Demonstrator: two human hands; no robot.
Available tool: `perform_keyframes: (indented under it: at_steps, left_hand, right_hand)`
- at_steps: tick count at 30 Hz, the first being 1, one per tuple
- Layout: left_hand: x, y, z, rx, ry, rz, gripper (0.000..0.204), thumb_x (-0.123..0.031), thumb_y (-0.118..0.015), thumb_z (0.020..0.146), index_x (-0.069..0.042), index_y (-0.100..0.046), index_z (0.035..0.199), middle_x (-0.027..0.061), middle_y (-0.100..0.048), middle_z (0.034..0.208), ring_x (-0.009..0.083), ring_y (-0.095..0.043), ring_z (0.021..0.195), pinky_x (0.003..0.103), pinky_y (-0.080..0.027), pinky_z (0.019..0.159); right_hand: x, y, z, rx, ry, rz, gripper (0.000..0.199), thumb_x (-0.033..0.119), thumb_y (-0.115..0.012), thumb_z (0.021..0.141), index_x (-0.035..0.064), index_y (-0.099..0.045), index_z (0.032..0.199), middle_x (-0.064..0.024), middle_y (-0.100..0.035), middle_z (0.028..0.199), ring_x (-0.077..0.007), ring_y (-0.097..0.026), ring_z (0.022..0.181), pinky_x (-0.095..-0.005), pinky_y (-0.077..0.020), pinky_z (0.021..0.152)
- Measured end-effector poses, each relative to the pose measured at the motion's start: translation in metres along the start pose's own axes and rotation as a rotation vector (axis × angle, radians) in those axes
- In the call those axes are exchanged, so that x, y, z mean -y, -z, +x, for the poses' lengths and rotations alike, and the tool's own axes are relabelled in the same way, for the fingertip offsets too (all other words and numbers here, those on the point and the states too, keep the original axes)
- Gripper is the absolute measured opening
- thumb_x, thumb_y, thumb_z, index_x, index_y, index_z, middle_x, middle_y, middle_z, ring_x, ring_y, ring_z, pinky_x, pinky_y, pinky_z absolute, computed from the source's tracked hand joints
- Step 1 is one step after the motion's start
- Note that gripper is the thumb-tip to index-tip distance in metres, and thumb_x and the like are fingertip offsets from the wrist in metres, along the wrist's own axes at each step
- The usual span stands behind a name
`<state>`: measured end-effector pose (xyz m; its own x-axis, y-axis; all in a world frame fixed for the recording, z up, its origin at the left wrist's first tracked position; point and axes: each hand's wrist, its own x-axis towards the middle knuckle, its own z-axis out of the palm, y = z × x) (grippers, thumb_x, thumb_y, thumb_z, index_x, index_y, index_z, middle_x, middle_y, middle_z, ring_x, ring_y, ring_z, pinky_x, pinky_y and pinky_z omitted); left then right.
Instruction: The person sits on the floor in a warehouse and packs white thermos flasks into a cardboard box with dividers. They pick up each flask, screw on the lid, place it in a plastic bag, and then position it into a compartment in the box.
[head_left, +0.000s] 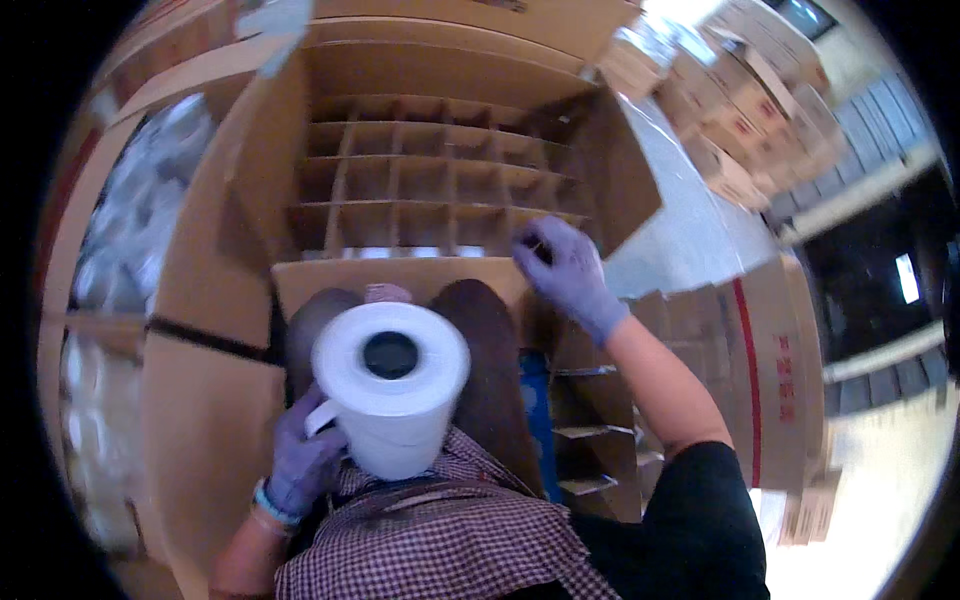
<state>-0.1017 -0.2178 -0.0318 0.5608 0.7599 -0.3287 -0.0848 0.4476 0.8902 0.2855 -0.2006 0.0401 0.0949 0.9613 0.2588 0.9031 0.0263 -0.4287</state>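
A white cylindrical jug (400,435) stands over my lap, with a wide round top and a dark round centre. Its white side handle (322,417) points left. My left hand (303,455), in a grey-purple glove, is closed at that handle; the fingers are partly hidden. My right hand (570,272), gloved alike, is raised with curled fingers by the near right part of a large open carton (400,275). Whatever its fingers may hold is too dark and small to make out. Cardboard dividers (425,165) split the carton into several square cells.
Left of me, another carton (100,190) holds plastic-wrapped things. On the right lie a partitioned cardboard piece (597,432) and a carton with a red stripe (775,380). Stacked cartons (740,100) rise at the far right. A checked apron (440,535) covers my lap.
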Motion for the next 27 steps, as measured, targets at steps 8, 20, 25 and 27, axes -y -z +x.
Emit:
perform_keyframes:
  at_steps: [8,20,25,27]
  left_hand:
    - [0.017,0.009,0.01,-0.042,0.045,0.027,0.057,-0.019,-0.066,0.083,0.001,-0.056,0.136,0.0058,-0.068,0.117,0.0134,-0.064,0.102,0.027,-0.052,0.087]
    - [0.005,0.022,0.042,0.364,0.035,0.185,0.069,-0.025,-0.079,0.079,-0.004,-0.056,0.14,0.0027,-0.07,0.113,0.0103,-0.063,0.097,0.026,-0.05,0.085]
    - [-0.007,0.01,0.079,0.751,-0.128,0.326,0.08,-0.037,-0.086,0.074,-0.002,-0.057,0.139,0.0097,-0.069,0.125,0.018,-0.063,0.115,0.034,-0.046,0.104]
    - [-0.008,0.006,0.09,0.795,-0.114,0.322,0.086,-0.042,-0.088,0.069,-0.001,-0.058,0.138,0.0109,-0.069,0.125,0.0186,-0.065,0.113,0.035,-0.047,0.103]
  right_hand:
    - [-0.191,-0.025,-0.025,0.068,-0.886,-0.492,0.054,0.052,-0.061,0.089,0.001,-0.071,0.104,-0.0221,-0.07,0.112,-0.0384,-0.066,0.108,-0.0464,-0.0516,0.094]
    - [-0.027,0.078,-0.044,0.08,-0.212,0.387,0.022,0.012,-0.069,0.086,0.0027,-0.062,0.105,-0.0099,-0.067,0.1,-0.0202,-0.065,0.099,-0.0352,-0.0523,0.086]
    - [0.087,0.092,-0.064,0.194,0.953,0.058,0.022,0.019,-0.073,0.075,0.0173,-0.066,0.096,-0.0087,-0.061,0.112,-0.0345,-0.061,0.113,-0.051,-0.0537,0.092]
    - [0.101,0.083,-0.072,0.232,1.07,0.046,0.022,0.019,-0.074,0.075,0.0181,-0.065,0.095,-0.009,-0.06,0.108,-0.0338,-0.059,0.115,-0.0523,-0.0541,0.094]
